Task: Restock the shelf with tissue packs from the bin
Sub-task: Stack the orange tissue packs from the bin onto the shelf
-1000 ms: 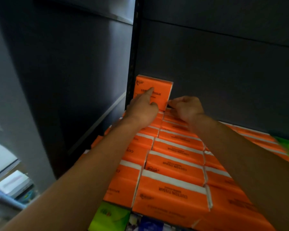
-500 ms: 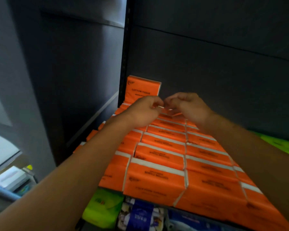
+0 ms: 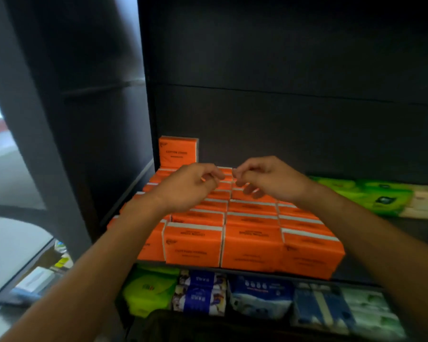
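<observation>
Orange packs (image 3: 252,245) sit beneath two loosely curled hands (image 3: 190,186) (image 3: 269,180).

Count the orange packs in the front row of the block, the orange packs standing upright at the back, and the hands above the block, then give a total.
Orange packs in the front row: 4
Upright orange pack at the back: 1
Hands, the left hand and the right hand: 2
Total: 7
</observation>
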`<action>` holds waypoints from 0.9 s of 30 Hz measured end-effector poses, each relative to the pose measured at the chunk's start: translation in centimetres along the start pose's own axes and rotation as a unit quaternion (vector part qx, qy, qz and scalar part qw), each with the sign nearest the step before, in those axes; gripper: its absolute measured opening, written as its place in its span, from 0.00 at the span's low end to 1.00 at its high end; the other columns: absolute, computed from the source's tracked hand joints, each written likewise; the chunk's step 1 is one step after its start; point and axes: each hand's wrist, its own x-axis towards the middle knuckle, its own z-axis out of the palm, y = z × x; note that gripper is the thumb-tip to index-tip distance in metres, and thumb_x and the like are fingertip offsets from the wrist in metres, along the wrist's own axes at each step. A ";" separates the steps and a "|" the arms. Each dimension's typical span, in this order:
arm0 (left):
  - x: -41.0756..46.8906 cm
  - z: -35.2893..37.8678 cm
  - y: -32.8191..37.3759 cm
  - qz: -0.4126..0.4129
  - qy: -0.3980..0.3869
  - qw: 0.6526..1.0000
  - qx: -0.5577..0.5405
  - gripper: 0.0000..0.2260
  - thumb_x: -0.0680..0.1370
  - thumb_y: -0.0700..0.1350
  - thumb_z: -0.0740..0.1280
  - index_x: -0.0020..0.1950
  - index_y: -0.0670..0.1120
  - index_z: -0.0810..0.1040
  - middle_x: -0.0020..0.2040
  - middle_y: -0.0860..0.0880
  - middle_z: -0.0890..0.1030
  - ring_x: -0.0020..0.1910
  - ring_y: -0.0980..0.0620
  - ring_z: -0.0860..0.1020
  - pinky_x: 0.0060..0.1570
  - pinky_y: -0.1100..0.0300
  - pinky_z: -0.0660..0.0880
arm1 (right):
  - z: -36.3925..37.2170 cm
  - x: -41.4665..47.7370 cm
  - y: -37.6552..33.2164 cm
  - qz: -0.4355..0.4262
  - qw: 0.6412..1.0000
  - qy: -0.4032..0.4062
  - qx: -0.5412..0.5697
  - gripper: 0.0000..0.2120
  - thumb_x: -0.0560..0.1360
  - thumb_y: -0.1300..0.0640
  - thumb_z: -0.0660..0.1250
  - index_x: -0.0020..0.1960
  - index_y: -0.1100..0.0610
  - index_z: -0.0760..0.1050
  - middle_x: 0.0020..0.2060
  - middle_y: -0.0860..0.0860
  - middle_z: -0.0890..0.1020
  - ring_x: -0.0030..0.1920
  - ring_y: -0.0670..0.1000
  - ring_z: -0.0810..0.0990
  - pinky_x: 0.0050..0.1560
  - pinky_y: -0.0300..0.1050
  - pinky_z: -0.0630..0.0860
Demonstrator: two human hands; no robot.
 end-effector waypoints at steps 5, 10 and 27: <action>-4.0 2.0 3.6 0.025 -0.067 0.997 0.003 0.10 0.79 0.39 0.62 0.54 0.51 0.78 0.49 0.54 0.81 0.51 0.56 0.80 0.53 0.65 0.74 | -1.1 -6.3 0.1 -0.019 0.999 -0.003 0.028 0.11 0.78 0.63 0.61 0.41 0.52 0.76 0.43 0.55 0.81 0.41 0.53 0.79 0.39 0.42 0.74; -7.9 3.5 7.2 0.024 -0.115 0.993 -0.026 0.11 0.79 0.38 0.61 0.53 0.53 0.77 0.48 0.50 0.83 0.47 0.51 0.82 0.48 0.61 0.76 | -0.8 -12.9 1.7 0.026 0.988 -0.060 0.141 0.06 0.80 0.58 0.61 0.48 0.54 0.77 0.47 0.56 0.83 0.44 0.52 0.81 0.45 0.45 0.78; -21.1 18.5 3.7 -0.159 -0.213 0.949 -0.169 0.09 0.81 0.36 0.58 0.55 0.45 0.76 0.45 0.47 0.80 0.38 0.55 0.78 0.36 0.69 0.73 | 10.2 -24.9 13.5 0.139 0.980 -0.118 0.075 0.09 0.79 0.59 0.62 0.42 0.51 0.76 0.41 0.51 0.81 0.37 0.49 0.79 0.37 0.39 0.74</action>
